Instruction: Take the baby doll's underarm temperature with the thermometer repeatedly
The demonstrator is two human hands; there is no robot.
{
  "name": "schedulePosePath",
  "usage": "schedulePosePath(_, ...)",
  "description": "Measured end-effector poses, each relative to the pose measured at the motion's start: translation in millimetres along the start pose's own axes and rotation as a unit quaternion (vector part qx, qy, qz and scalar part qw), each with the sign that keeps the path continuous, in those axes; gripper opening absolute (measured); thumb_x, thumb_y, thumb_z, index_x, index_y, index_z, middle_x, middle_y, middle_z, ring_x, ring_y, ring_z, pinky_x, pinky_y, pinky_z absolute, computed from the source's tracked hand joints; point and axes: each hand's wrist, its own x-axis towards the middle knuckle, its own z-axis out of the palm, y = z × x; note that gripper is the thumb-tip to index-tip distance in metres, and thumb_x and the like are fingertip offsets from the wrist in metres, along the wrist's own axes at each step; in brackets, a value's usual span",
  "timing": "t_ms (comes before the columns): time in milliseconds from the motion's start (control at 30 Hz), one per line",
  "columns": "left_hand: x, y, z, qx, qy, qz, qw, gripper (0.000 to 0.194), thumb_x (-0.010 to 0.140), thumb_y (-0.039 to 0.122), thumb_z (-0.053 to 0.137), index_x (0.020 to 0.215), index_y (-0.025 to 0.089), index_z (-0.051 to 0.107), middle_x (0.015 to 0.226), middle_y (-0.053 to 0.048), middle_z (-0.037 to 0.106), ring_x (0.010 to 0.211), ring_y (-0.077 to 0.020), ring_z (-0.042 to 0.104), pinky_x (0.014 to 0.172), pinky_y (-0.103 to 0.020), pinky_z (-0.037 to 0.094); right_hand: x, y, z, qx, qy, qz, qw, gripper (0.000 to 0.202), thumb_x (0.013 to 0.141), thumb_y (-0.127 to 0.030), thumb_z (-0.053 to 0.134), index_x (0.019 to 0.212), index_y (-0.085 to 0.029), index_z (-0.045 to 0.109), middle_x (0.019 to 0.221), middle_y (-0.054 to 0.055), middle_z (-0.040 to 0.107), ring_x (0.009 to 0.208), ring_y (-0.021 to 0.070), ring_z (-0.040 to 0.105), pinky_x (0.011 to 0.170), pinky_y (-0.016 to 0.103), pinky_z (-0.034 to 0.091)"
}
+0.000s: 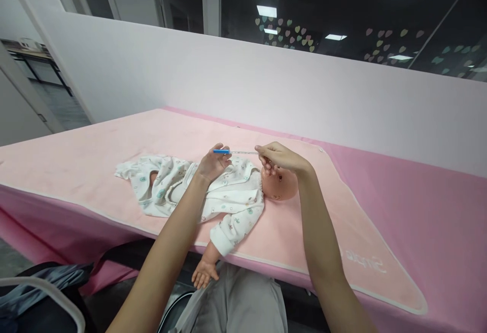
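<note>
A slim glass thermometer (243, 153) with a blue end is held level above a baby doll (280, 185). The fingers of my left hand (215, 164) are around the blue end. My right hand (283, 156) pinches the clear end between thumb and fingers, and hides its tip. Below them the doll lies on its back, its head to the right and partly covered by my right hand and forearm. It wears a white patterned baby suit (243, 198), which lies loosely over its body. One doll arm (207, 267) hangs past the table's near edge.
A light pink mat (95, 155) covers much of the table, over a darker pink cloth (437, 211). Behind stands a white partition (266, 89) with dark glass above. My lap is under the near edge; a chair with dark fabric (45, 287) stands at lower left.
</note>
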Motion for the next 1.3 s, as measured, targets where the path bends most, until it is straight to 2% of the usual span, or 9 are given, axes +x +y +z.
schedulePosePath(133,0.6,0.2,-4.2,-0.008,0.009,0.001,1.0,0.036,0.063,0.059,0.067,0.075,0.025,0.069,0.092,-0.003,0.067,0.077,-0.0169,0.061,0.056,-0.023,0.044,5.3,0.8,7.2,0.004,-0.018,0.013,1.0,0.053,0.079,-0.065,0.047,0.056,-0.017,0.045,0.048,-0.003,0.046,0.042,0.0067,0.049,0.036,0.016,0.034)
schedulePosePath(200,1.4,-0.5,-8.6,-0.002,0.002,-0.011,1.0,0.046,0.065,0.067,0.059,0.08,0.025,0.07,0.101,-0.006,0.066,0.093,-0.0224,0.06,0.061,-0.025,0.045,8.0,2.7,8.8,0.002,-0.019,0.02,1.0,0.052,0.08,-0.063,0.046,0.056,-0.017,0.044,0.049,-0.003,0.045,0.041,0.0059,0.048,0.036,0.015,0.034)
schedulePosePath(367,1.6,-1.2,-18.3,0.01,-0.018,-0.047,0.999,0.049,0.066,0.067,0.057,0.082,0.023,0.071,0.104,-0.01,0.065,0.108,-0.0294,0.054,0.069,-0.03,0.046,10.8,4.4,9.4,-0.004,-0.019,0.022,1.0,0.052,0.084,-0.06,0.043,0.056,-0.016,0.045,0.049,-0.004,0.043,0.041,0.0058,0.048,0.035,0.015,0.035)
schedulePosePath(567,1.5,-0.8,-17.5,0.005,-0.017,-0.035,0.999,0.038,0.071,0.058,0.061,0.078,0.022,0.071,0.109,-0.007,0.065,0.101,-0.0247,0.059,0.062,-0.024,0.047,20.4,8.2,12.3,-0.006,0.1,-0.057,0.993,0.046,0.086,-0.055,0.044,0.068,-0.015,0.057,0.049,-0.003,0.047,0.043,0.0065,0.049,0.041,0.016,0.041)
schedulePosePath(700,3.3,0.2,-17.6,-0.008,0.01,-0.034,0.999,0.031,0.076,0.051,0.059,0.074,0.022,0.072,0.103,-0.004,0.067,0.081,-0.0149,0.064,0.056,-0.019,0.046,23.7,9.9,14.3,-0.007,0.142,-0.089,0.986,0.047,0.085,-0.056,0.044,0.061,-0.016,0.052,0.047,-0.005,0.042,0.043,0.0062,0.048,0.044,0.017,0.042)
schedulePosePath(800,4.0,1.3,-17.0,-0.014,0.018,-0.038,0.999,0.027,0.076,0.047,0.063,0.068,0.022,0.071,0.094,-0.002,0.069,0.071,-0.0116,0.064,0.052,-0.017,0.046,19.5,8.4,13.3,-0.005,0.127,-0.082,0.989,0.047,0.085,-0.056,0.044,0.06,-0.016,0.049,0.046,-0.006,0.038,0.041,0.0056,0.046,0.041,0.016,0.039)
schedulePosePath(1000,4.1,1.5,-14.4,-0.02,0.003,-0.029,0.999,0.021,0.062,0.039,0.077,0.061,0.02,0.069,0.079,-0.001,0.069,0.061,-0.0097,0.06,0.051,-0.017,0.046,10.3,6.2,7.8,-0.012,0.044,-0.019,0.999,0.045,0.085,-0.056,0.045,0.062,-0.017,0.048,0.047,-0.006,0.041,0.036,0.0065,0.045,0.034,0.017,0.037)
schedulePosePath(1200,3.8,-0.4,-15.7,-0.016,-0.046,-0.018,0.999,0.036,0.041,0.039,0.086,0.061,0.018,0.066,0.079,-0.001,0.065,0.061,-0.0097,0.057,0.055,-0.019,0.048,10.2,6.2,6.0,-0.031,0.028,-0.003,0.999,0.043,0.086,-0.052,0.045,0.063,-0.017,0.049,0.046,-0.006,0.041,0.037,0.0069,0.047,0.037,0.017,0.04)
schedulePosePath(1300,2.4,-0.6,-15.2,-0.012,-0.074,-0.018,0.997,0.041,0.039,0.038,0.087,0.065,0.018,0.062,0.08,-0.001,0.062,0.063,-0.0098,0.057,0.058,-0.02,0.049,9.7,5.6,5.3,-0.033,0.027,0.001,0.999,0.042,0.087,-0.05,0.045,0.062,-0.017,0.049,0.045,-0.006,0.04,0.036,0.0062,0.046,0.036,0.017,0.039)
